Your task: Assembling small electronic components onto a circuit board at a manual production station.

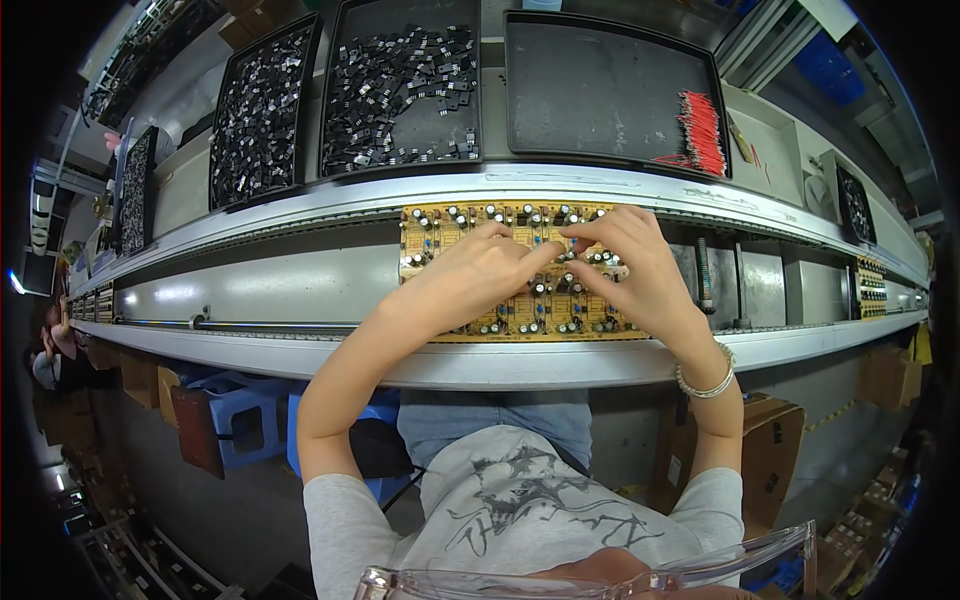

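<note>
**Two hands working on a part-populated circuit board at a conveyor line**

The left hand (480, 270) and the right hand (635, 265) meet over the middle of a yellow circuit board (440, 225), fingertips pinched narrowly together at one spot; whatever small part they may pinch is too small to tell. The right wrist wears a beaded bracelet (708, 385). The board lies flat across the two rails of the conveyor (300, 285), directly in front of the person. Many cylindrical capacitors already stand on it, chiefly along the far edge and near the middle, while bare yellow patches remain at the left end; by this evidence the populating appears well advanced but unfinished.

On the counter (190, 185) beyond the far rail stand three black trays. The left tray (232, 75) is thickly covered with small black components. The middle tray (345, 15) holds the same kind, more loosely scattered. The right tray (600, 90) is mostly bare, with a bundle of red leaded parts (702, 130) at its right edge. Further populated boards (870, 285) sit on the line at far right.
</note>
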Demonstrator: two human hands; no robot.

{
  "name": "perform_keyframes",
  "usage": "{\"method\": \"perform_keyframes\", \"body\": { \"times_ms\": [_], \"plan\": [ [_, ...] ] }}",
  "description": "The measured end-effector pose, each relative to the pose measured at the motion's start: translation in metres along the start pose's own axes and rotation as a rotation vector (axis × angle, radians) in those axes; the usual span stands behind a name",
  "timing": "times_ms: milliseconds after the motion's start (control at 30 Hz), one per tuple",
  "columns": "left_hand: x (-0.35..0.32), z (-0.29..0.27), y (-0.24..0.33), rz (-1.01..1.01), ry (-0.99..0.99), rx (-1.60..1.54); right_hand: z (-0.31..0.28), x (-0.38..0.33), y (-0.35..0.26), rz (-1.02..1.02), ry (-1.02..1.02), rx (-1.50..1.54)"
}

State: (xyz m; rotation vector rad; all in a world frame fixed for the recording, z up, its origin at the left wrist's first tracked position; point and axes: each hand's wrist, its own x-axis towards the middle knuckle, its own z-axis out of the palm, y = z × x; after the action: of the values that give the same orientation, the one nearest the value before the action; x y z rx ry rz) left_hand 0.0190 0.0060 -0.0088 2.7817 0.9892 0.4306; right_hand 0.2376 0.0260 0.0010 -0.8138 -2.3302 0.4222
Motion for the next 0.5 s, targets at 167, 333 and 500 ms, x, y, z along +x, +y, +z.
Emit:
{"method": "perform_keyframes", "body": {
  "times_ms": [167, 333, 500],
  "plan": [
    [-0.001, 0.0062, 0.0005, 0.003, 0.011, 0.023, -0.0025, 0.0012, -0.0017, 0.002, 0.008, 0.006],
    [0.0007, 0.0035, 0.005, -0.015, 0.007, 0.035, -0.0043, 0.0, -0.0006, -0.002, 0.033, 0.011],
    [0.0, 0.0047, 0.0018, -0.038, 0.024, -0.033, -0.0054, 0.0008, -0.0018, 0.003, 0.043, 0.004]
  ]
}}
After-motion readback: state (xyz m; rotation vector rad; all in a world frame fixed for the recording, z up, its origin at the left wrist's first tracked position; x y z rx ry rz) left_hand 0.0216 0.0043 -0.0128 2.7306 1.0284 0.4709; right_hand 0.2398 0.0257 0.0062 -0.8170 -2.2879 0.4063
